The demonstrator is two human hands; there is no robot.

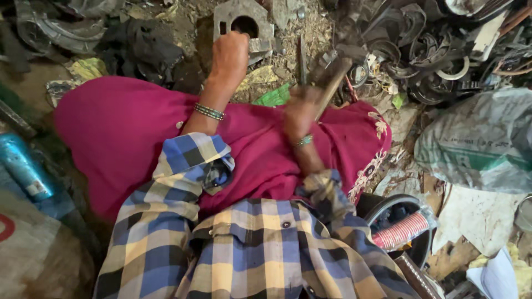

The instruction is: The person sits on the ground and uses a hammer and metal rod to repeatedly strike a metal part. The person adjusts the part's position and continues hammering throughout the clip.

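Observation:
My left hand [230, 55] is closed around a metal piece that it presses against a grey metal block with a round hole [244, 22] on the dirt ground. My right hand [302, 113] is blurred and grips the wooden handle of a hammer [331, 83], its dark head raised near the scrap. Both wrists wear green bangles. My checked shirt sleeves and a magenta cloth over my lap [127, 127] fill the lower middle.
A heap of dark metal rings and scrap [432, 50] lies at the upper right. A grey plastic sack [482, 138] sits right. A blue canister [22, 166] lies left. A round tray holding a stack of red-striped cups [402, 230] is at my lower right.

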